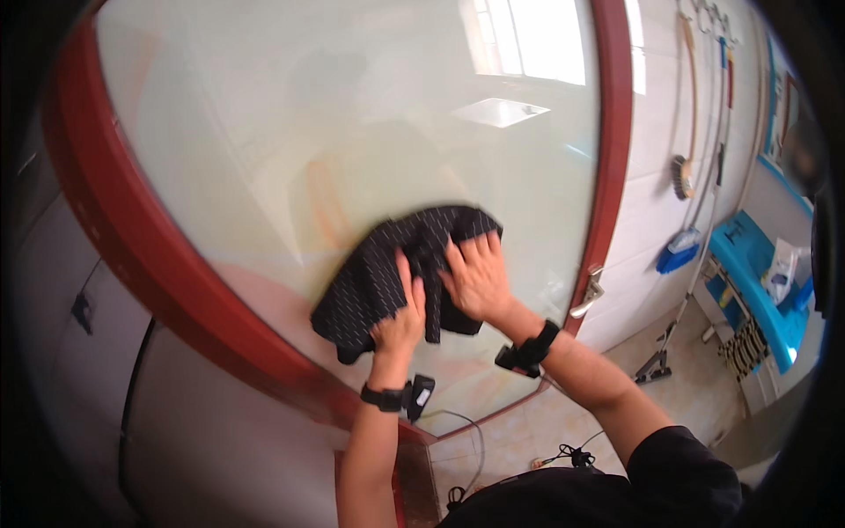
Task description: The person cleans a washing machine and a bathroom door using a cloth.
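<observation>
Bunched against the frosted glass panel point(396, 165) of a red-framed door is a black cloth point(366, 280) with short white dashes. My left hand point(401, 327) grips its lower left part, some fingers hidden in the folds. My right hand point(480, 274) presses on the upper right of the cloth with fingers spread, holding it to the glass. Folds of fabric hang between the two hands. Each wrist wears a black strap with a small device, and a cable runs from it.
The red door frame point(610, 165) carries a metal lever handle point(587, 294) to the right. A wooden-handled brush point(683, 177) and a blue-bristled brush point(678, 251) hang on the tiled wall. Beyond stands a blue sink counter point(752, 264). A floor squeegee or mop point(653, 369) and coiled cable point(574, 455) are low down.
</observation>
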Available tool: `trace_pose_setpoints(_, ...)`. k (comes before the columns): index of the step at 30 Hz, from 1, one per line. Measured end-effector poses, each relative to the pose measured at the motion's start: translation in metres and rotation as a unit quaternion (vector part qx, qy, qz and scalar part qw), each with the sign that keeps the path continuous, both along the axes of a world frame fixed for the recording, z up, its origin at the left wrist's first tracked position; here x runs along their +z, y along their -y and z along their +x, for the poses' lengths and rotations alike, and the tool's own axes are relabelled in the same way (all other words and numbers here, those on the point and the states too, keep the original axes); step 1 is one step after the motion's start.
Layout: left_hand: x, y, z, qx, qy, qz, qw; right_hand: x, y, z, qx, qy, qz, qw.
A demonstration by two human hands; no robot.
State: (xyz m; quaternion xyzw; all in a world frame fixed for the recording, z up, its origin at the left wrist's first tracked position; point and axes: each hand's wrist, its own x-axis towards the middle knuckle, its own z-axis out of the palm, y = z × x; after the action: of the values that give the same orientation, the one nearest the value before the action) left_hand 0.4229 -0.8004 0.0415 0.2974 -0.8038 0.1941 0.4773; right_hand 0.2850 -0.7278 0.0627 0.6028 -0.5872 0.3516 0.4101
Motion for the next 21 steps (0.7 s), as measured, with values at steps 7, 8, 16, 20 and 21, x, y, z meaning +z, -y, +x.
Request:
trace_pose_setpoints(7, -0.072, -0.021, -0.040, -0.093, 0.182, -0.030, 0.979, -0.122, -0.048, -0.052, -0.051, 0.110, 0.065, 0.990)
trace_pose_setpoints(8, -0.060, -0.028, -0.053, -0.090, 0.184, -0.058, 0.977, -0.114, -0.052, -0.065, -0.079, 0.123, 0.050, 0.988)
trace_pose_setpoints(16, -0.004, -0.069, -0.171, -0.184, 0.196, -0.032, 0.963, -0.060, -0.068, -0.146, -0.109, 0.233, -0.070, 0.964)
trace_pose_setpoints(20, -0.100, -0.048, -0.196, -0.251, 0.259, 0.206, 0.910, -0.126, -0.072, -0.147, -0.121, 0.249, -0.057, 0.959)
trace_pose_setpoints(21, -0.130, -0.044, -0.191, -0.249, 0.268, 0.213, 0.906, -0.148, -0.072, -0.143, -0.130, 0.241, -0.055, 0.960)
